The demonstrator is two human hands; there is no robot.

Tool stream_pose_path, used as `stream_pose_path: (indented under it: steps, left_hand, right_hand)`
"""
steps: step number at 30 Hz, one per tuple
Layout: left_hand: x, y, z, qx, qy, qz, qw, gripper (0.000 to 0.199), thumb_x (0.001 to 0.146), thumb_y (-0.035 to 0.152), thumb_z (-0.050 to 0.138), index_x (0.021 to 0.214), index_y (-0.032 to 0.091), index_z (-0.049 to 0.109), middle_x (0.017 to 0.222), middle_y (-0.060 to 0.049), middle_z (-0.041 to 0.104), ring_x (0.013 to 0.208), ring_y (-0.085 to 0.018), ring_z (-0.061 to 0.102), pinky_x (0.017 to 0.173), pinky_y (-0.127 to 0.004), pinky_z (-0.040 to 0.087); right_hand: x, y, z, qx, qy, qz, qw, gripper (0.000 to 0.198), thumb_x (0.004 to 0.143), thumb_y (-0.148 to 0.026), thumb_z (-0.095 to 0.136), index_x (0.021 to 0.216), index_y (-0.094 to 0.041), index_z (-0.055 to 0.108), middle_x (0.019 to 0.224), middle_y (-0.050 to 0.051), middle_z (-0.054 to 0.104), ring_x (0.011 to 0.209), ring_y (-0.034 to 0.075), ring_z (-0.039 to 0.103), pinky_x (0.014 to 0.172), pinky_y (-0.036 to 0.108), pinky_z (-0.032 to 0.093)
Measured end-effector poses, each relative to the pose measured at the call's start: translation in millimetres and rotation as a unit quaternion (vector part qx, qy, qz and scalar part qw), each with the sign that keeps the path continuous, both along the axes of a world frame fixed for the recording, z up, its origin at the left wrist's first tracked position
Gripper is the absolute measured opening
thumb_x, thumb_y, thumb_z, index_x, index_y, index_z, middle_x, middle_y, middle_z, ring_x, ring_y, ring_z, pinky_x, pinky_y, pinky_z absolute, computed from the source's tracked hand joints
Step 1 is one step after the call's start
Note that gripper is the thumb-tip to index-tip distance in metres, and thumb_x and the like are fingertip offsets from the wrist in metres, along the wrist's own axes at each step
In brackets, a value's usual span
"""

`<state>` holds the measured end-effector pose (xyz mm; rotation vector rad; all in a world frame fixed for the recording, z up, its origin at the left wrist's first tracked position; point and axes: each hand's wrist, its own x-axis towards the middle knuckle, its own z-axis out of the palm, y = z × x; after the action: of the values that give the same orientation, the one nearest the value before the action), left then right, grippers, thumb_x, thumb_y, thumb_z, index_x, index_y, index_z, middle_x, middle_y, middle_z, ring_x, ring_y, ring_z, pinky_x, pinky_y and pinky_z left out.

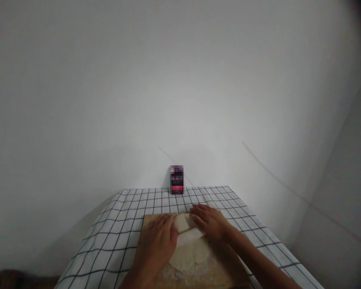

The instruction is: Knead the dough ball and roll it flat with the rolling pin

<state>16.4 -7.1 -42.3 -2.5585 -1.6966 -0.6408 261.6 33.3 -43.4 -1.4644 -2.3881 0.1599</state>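
A flat sheet of pale dough (pixel 190 255) lies on a floured wooden board (pixel 180 281). A lighter band (pixel 190 237) crosses it between my hands; whether this is a fold of dough or a rolling pin I cannot tell. More dough (pixel 183 218) shows beyond the band. My left hand (pixel 162 237) is palm down at the left side of the dough, fingers stretched forward and thumb along its edge. On the far right side, my right hand (pixel 209 220) rests with its fingers extended, pointing left across the board's far edge. Both palms hide what lies beneath them.
A checked white tablecloth (pixel 108 237) covers the table under the board. At the table's back edge a dark phone-like object with a blurred face (pixel 177 180) stands upright against the pale wall (pixel 180 100). Something dark and reddish (pixel 15 279) shows at the lower left.
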Motion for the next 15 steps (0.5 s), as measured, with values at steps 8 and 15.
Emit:
stream_pose_path:
  steps: [8, 15]
  left_hand:
    - [2.5, -6.9, 3.3, -0.006, 0.005, 0.013, 1.000, 0.050, 0.104, 0.040, 0.038, 0.142, 0.016, 0.061, 0.147, -0.011, 0.064, 0.137, -0.028, 0.058, 0.119, -0.049, 0.042]
    - [4.0, -9.7, 8.0, -0.004, -0.002, 0.008, 1.000, 0.046, 0.104, 0.038, 0.041, 0.140, 0.020, 0.063, 0.144, -0.011, 0.067, 0.133, -0.028, 0.061, 0.116, -0.047, 0.044]
  right_hand:
    - [4.6, -17.6, -11.6, 0.009, 0.001, -0.013, 1.000, 0.049, 0.109, -0.044, 0.035, 0.141, -0.021, 0.064, 0.152, 0.016, 0.058, 0.144, 0.030, 0.051, 0.120, 0.050, 0.038]
    - [4.7, -16.8, -11.2, 0.006, 0.001, -0.023, 1.000, 0.048, 0.108, -0.044, 0.035, 0.139, -0.024, 0.066, 0.150, 0.013, 0.061, 0.140, 0.030, 0.054, 0.116, 0.048, 0.041]
